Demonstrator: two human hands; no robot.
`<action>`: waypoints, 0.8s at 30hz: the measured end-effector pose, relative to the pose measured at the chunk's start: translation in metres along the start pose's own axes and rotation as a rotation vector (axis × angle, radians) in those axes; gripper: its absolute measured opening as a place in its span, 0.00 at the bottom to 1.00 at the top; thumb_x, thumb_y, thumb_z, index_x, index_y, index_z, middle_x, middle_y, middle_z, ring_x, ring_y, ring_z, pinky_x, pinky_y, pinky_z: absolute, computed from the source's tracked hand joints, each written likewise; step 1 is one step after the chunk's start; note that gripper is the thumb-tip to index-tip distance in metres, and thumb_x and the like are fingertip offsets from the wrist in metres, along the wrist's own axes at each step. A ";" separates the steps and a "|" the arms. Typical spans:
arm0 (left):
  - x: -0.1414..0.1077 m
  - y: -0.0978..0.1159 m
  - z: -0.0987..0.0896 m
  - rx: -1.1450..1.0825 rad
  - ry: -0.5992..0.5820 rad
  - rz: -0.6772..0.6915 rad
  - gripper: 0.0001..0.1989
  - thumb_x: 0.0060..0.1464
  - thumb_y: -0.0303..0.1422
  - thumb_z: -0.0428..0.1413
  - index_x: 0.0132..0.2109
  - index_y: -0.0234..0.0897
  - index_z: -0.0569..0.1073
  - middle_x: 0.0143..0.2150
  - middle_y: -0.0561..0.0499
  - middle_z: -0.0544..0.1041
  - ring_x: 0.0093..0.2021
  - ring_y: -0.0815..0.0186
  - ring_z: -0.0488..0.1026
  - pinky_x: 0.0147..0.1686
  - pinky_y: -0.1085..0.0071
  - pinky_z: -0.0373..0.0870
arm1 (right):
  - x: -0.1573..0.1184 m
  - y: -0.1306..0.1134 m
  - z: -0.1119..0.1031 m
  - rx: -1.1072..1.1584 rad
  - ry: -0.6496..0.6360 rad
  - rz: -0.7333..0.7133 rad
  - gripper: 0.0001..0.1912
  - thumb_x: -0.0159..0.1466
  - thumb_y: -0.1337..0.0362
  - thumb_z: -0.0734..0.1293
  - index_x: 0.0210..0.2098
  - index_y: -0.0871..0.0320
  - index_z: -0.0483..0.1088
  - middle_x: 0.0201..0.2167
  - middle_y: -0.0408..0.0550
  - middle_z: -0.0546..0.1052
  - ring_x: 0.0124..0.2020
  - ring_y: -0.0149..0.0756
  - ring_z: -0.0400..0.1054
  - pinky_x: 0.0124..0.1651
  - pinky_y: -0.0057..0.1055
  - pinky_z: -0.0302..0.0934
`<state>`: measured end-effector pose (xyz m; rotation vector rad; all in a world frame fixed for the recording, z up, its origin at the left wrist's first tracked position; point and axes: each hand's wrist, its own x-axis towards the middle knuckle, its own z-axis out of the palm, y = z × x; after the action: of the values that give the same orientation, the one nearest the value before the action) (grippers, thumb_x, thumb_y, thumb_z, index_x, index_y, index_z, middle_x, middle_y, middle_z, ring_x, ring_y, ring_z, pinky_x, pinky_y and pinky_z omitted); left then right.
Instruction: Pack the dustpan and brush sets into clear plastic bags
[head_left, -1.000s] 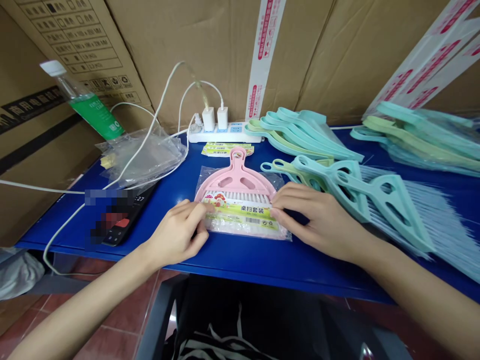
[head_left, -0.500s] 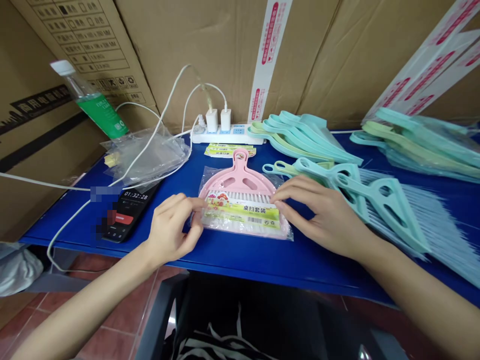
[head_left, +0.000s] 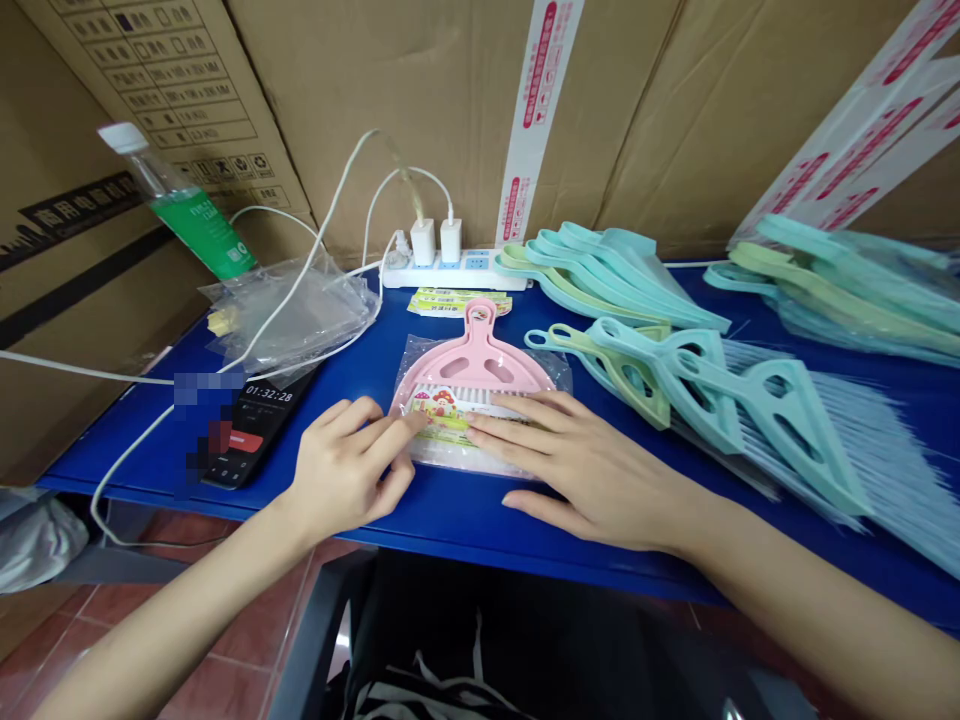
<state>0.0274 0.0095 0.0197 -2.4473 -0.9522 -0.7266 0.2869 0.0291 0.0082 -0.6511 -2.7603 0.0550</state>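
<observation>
Bagged pink dustpan-and-brush set (head_left: 480, 350)
Right hand (head_left: 581, 462) spread flat over label (head_left: 441, 404); left hand (head_left: 351, 462) curled at left end, pinch not discernible.

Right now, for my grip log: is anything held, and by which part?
No clear hold: the right hand lies flat across the label of the bagged pink dustpan; the left hand has a finger at the label's left part, any pinch hidden.

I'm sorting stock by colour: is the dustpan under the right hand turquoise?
No, the right hand lies over a pink dustpan, and turquoise dustpans are stacked farther back.
</observation>
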 end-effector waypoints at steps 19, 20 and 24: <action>0.003 -0.007 -0.008 0.173 -0.140 -0.127 0.09 0.54 0.25 0.47 0.35 0.39 0.70 0.22 0.55 0.77 0.26 0.62 0.67 0.26 0.67 0.64 | -0.003 0.002 0.006 -0.024 0.033 0.000 0.23 0.72 0.61 0.55 0.63 0.62 0.65 0.62 0.48 0.70 0.63 0.45 0.63 0.62 0.50 0.59; 0.003 -0.007 -0.008 0.150 -0.159 -0.144 0.08 0.54 0.25 0.46 0.35 0.39 0.70 0.23 0.55 0.78 0.27 0.62 0.69 0.26 0.68 0.65 | -0.003 0.002 0.006 -0.016 0.032 0.005 0.23 0.72 0.62 0.55 0.63 0.61 0.64 0.62 0.48 0.70 0.63 0.45 0.63 0.62 0.50 0.59; 0.002 -0.005 -0.006 0.006 -0.230 -0.207 0.08 0.54 0.25 0.46 0.38 0.39 0.67 0.29 0.54 0.81 0.30 0.63 0.75 0.27 0.69 0.68 | -0.002 0.001 0.005 0.037 0.010 0.030 0.23 0.71 0.62 0.57 0.64 0.59 0.64 0.61 0.51 0.71 0.64 0.47 0.62 0.61 0.54 0.59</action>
<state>0.0231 0.0111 0.0266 -2.4901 -1.3078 -0.5127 0.2880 0.0295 0.0026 -0.6812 -2.7332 0.1090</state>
